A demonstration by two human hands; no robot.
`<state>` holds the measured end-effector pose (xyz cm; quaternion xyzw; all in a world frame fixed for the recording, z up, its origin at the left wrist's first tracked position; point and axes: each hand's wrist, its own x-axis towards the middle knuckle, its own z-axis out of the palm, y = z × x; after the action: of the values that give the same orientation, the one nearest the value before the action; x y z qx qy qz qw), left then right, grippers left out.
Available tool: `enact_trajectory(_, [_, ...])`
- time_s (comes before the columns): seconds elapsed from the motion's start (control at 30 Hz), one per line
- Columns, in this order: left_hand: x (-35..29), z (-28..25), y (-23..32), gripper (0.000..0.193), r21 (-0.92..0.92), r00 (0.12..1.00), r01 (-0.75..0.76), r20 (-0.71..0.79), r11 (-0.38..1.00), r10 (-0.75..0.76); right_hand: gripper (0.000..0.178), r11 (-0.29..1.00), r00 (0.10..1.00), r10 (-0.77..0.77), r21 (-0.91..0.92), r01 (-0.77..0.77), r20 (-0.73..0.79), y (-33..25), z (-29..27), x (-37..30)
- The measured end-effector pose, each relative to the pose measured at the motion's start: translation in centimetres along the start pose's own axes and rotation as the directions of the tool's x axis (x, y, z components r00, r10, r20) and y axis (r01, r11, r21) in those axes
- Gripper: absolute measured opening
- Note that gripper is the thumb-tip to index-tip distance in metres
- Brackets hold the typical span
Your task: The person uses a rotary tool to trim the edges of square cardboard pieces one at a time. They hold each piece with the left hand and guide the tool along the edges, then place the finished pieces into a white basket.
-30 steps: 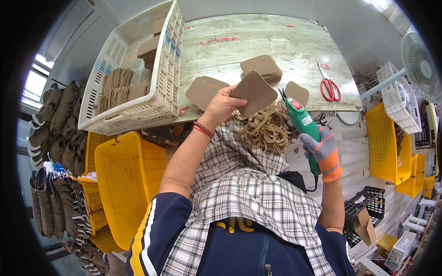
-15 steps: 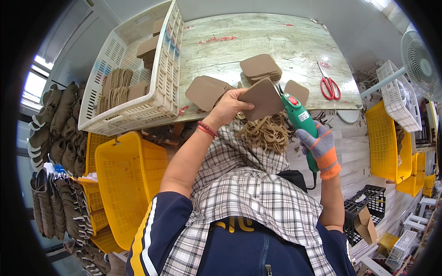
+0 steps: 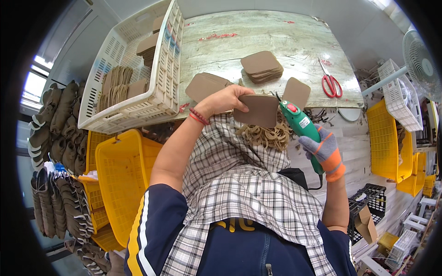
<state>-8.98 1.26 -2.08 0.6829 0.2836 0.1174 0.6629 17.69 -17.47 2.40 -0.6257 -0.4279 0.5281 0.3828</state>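
Note:
My left hand [image 3: 224, 100] pinches a brown rounded-square pad [image 3: 257, 110] between thumb and fingers, just past the table's near edge. In my right hand [image 3: 328, 155], which wears a grey and orange glove, is a green pair of corded electric scissors [image 3: 301, 122] with a red button. Their dark narrow tip is by the pad's upper right corner; whether it touches cannot be told. Under the pad, curled brown trimmings [image 3: 264, 138] lie heaped on the checked apron on my lap. Stacked pads [image 3: 202, 86] sit beside my left hand, another pad stack [image 3: 261, 66] behind, and a lone pad [image 3: 297, 92] near the tip.
Red-handled scissors [image 3: 331, 85] rest on the table's [image 3: 258, 32] right side. A white slatted crate [image 3: 163, 87] holding pads stands at left. Yellow crates [image 3: 120, 179] flank me, with shoes [image 3: 60, 115] at far left. A fan [image 3: 419, 60] is at right.
The held pad has turned and tipped toward me, shifting slightly left. My left hand has rotated with it. My right hand and the electric scissors have moved slightly down and left at the tip.

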Motion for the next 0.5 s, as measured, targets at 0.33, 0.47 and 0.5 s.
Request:
enact_trajectory(0.33, [-0.7,-0.8,-0.3,0.018,-0.304,0.959,-0.058,-0.282,0.951,-0.031,0.043,0.996,0.997,0.041,-0.087,-0.036,0.061,0.6,-0.6,-0.4])
enact_trajectory(0.47, [-0.7,-0.3,-0.8,0.018,-0.424,0.947,-0.102,-0.320,0.900,-0.043,0.043,0.996,0.998,0.038,-0.088,-0.033,0.057,0.7,-0.1,-0.4])
enact_trajectory(0.5, [-0.6,-0.1,-0.9,0.018,-0.420,0.947,-0.109,-0.319,0.901,-0.034,0.043,0.996,0.998,0.036,-0.080,-0.031,0.057,0.7,-0.1,-0.5])
